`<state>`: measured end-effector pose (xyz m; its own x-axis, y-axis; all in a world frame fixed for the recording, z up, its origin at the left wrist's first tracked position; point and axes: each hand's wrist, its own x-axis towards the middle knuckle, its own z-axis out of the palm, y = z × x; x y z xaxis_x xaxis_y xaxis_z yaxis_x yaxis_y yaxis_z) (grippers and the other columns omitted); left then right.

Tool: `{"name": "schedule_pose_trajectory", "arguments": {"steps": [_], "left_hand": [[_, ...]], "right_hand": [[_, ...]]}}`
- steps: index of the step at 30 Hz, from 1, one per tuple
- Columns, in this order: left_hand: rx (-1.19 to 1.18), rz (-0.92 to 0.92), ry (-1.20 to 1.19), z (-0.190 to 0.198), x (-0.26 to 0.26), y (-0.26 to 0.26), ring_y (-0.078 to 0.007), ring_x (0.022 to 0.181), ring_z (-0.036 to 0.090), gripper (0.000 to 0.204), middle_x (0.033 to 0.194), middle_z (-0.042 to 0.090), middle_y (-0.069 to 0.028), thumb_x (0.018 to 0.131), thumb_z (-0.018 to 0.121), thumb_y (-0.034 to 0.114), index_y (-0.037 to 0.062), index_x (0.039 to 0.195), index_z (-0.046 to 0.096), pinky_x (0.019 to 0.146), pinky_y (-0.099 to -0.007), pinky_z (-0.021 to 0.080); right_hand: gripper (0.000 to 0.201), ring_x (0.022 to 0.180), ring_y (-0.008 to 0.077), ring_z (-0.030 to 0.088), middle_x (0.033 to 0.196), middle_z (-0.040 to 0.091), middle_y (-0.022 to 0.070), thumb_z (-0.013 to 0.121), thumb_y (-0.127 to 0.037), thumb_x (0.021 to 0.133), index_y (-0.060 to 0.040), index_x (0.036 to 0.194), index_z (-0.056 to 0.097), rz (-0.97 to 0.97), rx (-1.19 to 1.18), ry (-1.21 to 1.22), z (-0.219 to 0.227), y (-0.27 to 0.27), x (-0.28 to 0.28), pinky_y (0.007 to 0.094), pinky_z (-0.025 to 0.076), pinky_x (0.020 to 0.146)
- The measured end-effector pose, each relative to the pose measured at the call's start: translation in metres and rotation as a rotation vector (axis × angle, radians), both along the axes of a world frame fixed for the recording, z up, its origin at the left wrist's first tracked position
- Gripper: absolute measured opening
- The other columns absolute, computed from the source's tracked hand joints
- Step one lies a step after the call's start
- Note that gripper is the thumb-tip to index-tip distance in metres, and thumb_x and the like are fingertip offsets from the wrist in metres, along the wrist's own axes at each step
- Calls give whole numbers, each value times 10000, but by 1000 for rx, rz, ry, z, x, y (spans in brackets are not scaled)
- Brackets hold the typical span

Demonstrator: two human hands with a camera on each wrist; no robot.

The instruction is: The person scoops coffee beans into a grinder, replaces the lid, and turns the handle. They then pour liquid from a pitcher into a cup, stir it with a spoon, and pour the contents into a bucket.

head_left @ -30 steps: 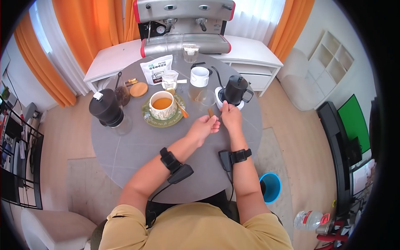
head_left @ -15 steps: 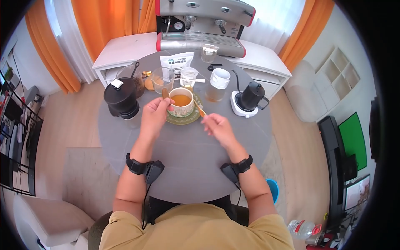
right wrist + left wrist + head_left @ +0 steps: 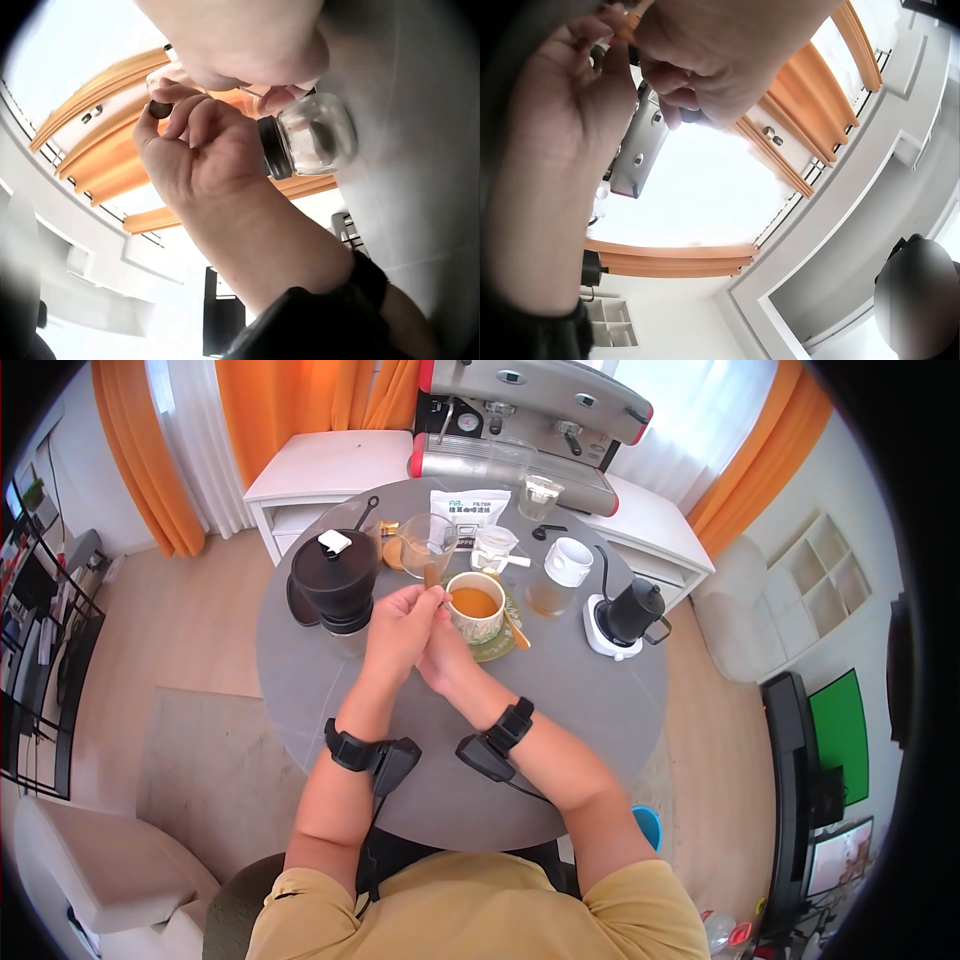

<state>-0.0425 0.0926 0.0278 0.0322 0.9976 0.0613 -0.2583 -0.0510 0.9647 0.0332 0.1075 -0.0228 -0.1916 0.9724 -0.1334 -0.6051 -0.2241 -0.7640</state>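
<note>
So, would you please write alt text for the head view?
A person's left hand pinches a small brown object beside a cup of orange-brown liquid, the right hand close by. At right, a black kettle sits on a white base; an espresso machine stands behind the table.

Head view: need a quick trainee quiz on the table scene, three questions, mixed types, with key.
1. True or false: the black kettle stands on a white base.
2. What is directly under the cup holding orange-brown liquid?
a) a wooden board
b) a green saucer
c) a black tray
3. Fill in the colour: the left hand pinches a ____ stick-like object.

Key: 1 true; 2 b; 3 brown.
</note>
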Motion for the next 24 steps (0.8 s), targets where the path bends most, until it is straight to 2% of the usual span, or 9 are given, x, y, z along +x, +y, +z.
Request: {"name": "schedule_pose_trajectory", "arguments": {"steps": [5,9,11,12,14,15,17,18,24], "left_hand": [[27,15,-10,-3,-1,3,-11,535,433,219,677,587,22,895,570,191,0,856,670,480,-168,320],[-7,17,-13,-1,-1,2,-13,523,427,220,665,587,19,893,570,186,-5,883,679,472,-171,317],[-31,9,-20,2,-2,0,-11,514,418,218,667,590,17,891,570,185,-3,886,681,463,-174,310],[-54,3,-28,4,-3,-1,-8,505,408,216,669,592,14,888,571,184,-1,889,682,454,-177,304],[-59,-4,-24,11,-6,-5,-23,545,448,222,683,608,6,885,572,187,-3,884,687,494,-185,339],[-63,-7,-23,13,-8,-6,-37,584,489,228,697,623,-3,882,573,189,-6,878,691,535,-193,375],[-23,5,5,6,-10,0,-36,601,493,229,702,627,-6,881,576,197,-1,878,691,546,-195,373],[16,21,33,1,-10,3,-36,617,498,231,708,630,-9,879,579,205,3,878,692,557,-197,371],[-39,16,82,-13,-8,12,-55,668,524,232,743,657,-23,860,591,222,15,861,696,615,-206,388]], "right_hand": [[155,762,83,548,908,544,-7,454,-167,967,-107,1109,437,-53,12,242,-18,13,-2,235,454,648],[185,748,80,541,905,553,-3,415,-263,995,-92,1055,450,-153,-37,189,-13,9,-8,227,449,644],[177,828,102,556,960,553,3,366,-239,1008,-127,1059,492,-238,-118,140,-3,-3,-9,256,481,737],[177,828,102,556,960,553,3,366,-239,1008,-127,1059,492,-241,-118,141,-2,-5,-9,256,481,737],[310,594,79,455,776,472,-20,356,-398,996,-106,1006,460,-289,-199,55,2,-11,-9,227,374,479],[310,594,79,455,776,472,-20,356,-398,996,-106,1006,460,-291,-199,56,6,-14,-7,227,374,479],[330,530,74,399,726,417,-28,373,-433,982,-114,956,455,-297,-301,-109,14,-24,1,229,302,420],[330,530,74,399,726,417,-28,373,-433,982,-114,956,455,-298,-300,-110,15,-27,6,229,302,420],[310,520,59,356,702,380,-44,402,-431,973,-137,886,448,-319,-191,-278,16,-43,32,214,249,419]]}}
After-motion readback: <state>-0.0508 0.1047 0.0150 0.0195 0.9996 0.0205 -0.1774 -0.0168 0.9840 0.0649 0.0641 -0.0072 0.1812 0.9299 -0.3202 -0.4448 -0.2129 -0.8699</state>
